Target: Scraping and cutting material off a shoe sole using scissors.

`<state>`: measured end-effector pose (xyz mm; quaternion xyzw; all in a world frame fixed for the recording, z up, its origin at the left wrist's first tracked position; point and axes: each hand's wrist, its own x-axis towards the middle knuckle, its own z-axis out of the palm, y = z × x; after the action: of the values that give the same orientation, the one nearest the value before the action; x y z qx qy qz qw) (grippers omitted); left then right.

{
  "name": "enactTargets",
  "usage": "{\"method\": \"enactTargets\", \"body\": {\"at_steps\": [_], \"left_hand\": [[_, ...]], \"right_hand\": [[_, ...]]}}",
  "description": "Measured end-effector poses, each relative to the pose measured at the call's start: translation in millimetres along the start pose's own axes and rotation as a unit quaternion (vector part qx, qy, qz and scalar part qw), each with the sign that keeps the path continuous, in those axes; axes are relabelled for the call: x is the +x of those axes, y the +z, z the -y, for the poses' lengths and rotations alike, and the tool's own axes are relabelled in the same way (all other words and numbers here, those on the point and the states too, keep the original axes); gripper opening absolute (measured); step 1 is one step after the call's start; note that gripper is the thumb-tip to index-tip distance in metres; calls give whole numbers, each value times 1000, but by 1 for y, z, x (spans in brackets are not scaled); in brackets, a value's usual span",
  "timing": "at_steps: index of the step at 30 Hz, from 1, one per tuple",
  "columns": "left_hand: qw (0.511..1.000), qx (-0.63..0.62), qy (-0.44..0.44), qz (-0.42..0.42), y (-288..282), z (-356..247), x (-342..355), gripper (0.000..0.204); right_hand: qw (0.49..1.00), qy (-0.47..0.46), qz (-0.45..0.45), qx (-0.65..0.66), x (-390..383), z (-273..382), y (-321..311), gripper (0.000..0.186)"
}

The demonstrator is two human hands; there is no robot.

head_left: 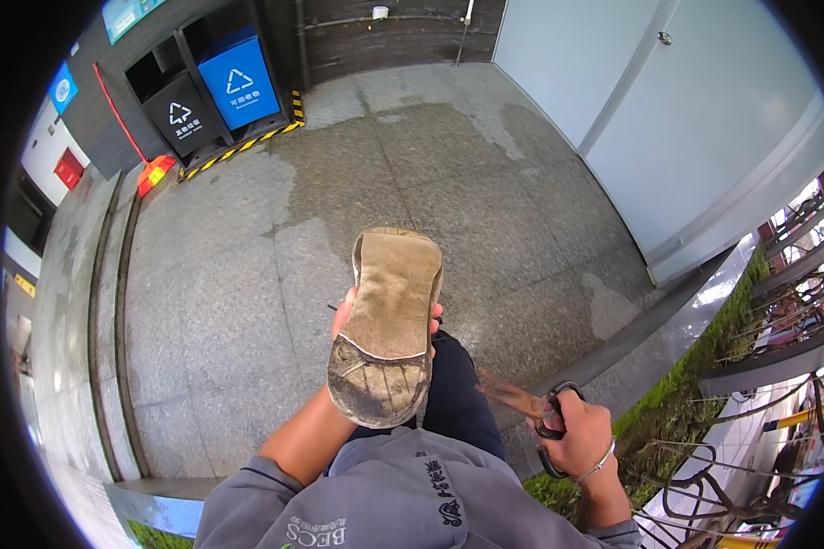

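Note:
A shoe (394, 284) is held up in front of my body with its sole facing me. A tan, suede-like piece (395, 297) covers most of the sole, and its lower edge is uneven. Below that edge, dark, dirty, worn sole (380, 382) shows. My left hand (342, 315) is closed around the shoe from behind, fingers showing at both sides. Lower right, my right hand (586, 437) grips scissors (515, 397) by their black handles. The brownish blades point left toward my leg, apart from the shoe. Whether the blades are spread is hard to make out.
Grey stone floor (211, 302) with damp patches lies ahead. Black and blue recycling bins (241, 82) stand far left, beside a red-handled broom (124, 119). A white door (677, 110) is at the right. Low steps (110, 339) run along the left; a mossy strip (677, 380) lies right.

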<state>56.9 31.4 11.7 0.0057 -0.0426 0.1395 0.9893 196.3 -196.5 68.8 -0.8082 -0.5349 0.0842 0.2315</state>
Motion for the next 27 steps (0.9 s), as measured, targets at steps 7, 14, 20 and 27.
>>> {"method": "enactTargets", "body": {"at_steps": [7, 14, 20, 27], "left_hand": [[1000, 16, 11, -12, -7, 0, -3, 64], [964, 192, 97, -159, -7, 7, -7, 56], [932, 258, 112, -231, 23, 18, -10, 57], [910, 313, 107, -249, 30, 24, -14, 56]], "right_hand": [[999, -7, -42, 5, -1, -3, 3, 30], [994, -27, -27, 99, -4, -10, 4, 56], [994, -25, 4, 104, -4, -8, 5, 61], [993, -45, 56, 92, -2, -7, 8, 62]]}}
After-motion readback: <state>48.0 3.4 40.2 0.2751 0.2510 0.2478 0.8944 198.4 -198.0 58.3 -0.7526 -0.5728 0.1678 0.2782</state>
